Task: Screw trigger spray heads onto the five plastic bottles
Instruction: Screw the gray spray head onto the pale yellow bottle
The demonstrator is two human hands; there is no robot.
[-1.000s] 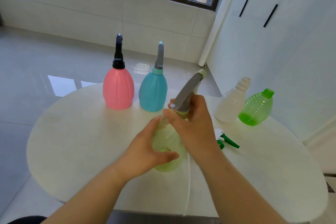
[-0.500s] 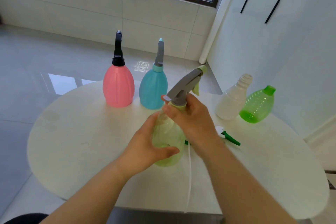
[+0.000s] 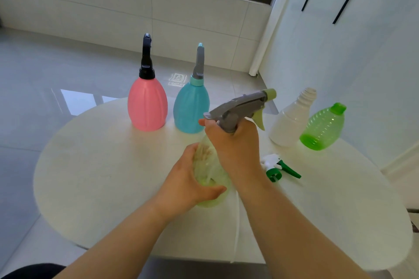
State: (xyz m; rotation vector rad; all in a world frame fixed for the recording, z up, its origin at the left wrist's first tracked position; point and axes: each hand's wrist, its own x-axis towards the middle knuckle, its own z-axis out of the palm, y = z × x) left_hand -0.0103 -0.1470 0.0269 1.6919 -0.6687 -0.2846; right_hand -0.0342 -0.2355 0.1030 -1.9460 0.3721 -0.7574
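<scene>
A pale yellow-green bottle [image 3: 209, 172] stands on the round white table [image 3: 102, 165], gripped around its body by my left hand [image 3: 190, 186]. My right hand [image 3: 235, 147] is closed around the collar of the grey trigger spray head [image 3: 240, 106] on its neck, nozzle pointing right. Behind stand a pink bottle [image 3: 147, 106] with a black head and a blue bottle [image 3: 191, 107] with a grey head. At right, a white bottle [image 3: 290, 120] has an open neck, and a green bottle [image 3: 324, 127] has a green cap. A loose green-and-white spray head [image 3: 278, 167] lies on the table.
A thin white dip tube [image 3: 235, 229] lies on the table near its front edge. Beyond the table are a glossy tiled floor, a window wall and, at right, white cabinet doors [image 3: 340, 29] with black handles.
My right hand has turned the grey spray head on the yellow-green bottle, so its nozzle swung from pointing away to pointing right. My left hand kept hold of the bottle.
</scene>
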